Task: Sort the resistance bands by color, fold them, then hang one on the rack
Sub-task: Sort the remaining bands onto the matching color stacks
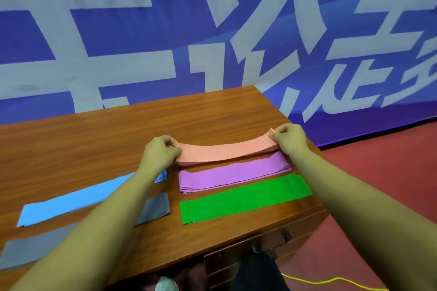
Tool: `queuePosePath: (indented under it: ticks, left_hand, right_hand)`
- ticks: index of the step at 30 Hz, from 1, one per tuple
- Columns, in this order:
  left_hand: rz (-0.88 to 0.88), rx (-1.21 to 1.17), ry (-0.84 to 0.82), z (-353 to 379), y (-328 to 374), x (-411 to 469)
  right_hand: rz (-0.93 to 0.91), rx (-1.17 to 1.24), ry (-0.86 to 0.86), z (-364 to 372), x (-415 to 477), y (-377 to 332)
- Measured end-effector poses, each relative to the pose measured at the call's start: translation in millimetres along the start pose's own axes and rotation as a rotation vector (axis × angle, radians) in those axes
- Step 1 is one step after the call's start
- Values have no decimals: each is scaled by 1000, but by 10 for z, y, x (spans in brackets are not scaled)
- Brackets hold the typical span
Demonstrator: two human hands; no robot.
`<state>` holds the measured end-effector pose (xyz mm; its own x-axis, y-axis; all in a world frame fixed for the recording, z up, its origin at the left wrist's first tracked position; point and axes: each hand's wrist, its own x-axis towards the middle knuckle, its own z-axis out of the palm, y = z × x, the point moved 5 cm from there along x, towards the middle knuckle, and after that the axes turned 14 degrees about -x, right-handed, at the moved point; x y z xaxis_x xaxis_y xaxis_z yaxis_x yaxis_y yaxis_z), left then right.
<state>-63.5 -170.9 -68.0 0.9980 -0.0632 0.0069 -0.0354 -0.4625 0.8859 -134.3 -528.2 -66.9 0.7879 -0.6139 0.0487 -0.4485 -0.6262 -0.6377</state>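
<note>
A folded pink band (225, 151) is held just above the wooden table (94, 134). My left hand (159, 152) pinches its left end and my right hand (289, 138) pinches its right end. Nearer to me lie a folded purple band (233, 175) and then a green band (244, 198), both flat and parallel to the pink one. To the left, a light blue band (78, 198) and a grey band (156, 209) lie under my left forearm, partly hidden. No rack is in view.
A blue banner with large white characters (212, 30) hangs behind the table. The table's right edge drops to a red floor (378, 172). A drawer front (260, 245) sits under the near edge, and a yellow cord (319, 281) lies on the floor.
</note>
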Motion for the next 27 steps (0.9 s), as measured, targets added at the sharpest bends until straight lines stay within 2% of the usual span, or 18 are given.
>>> queuePosePath:
  ticks: [8,15,22,25,27]
  left_hand:
    - [8,158,15,170,-32,158]
    - [0,189,26,271,-102,221]
    - [18,290,-7,334,-228,233]
    - [43,339,-6,333,-262,231]
    - [57,358,-2,343,-271,243]
  right_hand:
    - [-29,-136,-15,185,175,122]
    - [-49,-103,25,234,252,156]
    - [-77,-248,-8,360,279,228]
    - [-176,-513,122,299,215,94]
    - [-362,-607,202,303,91,-152]
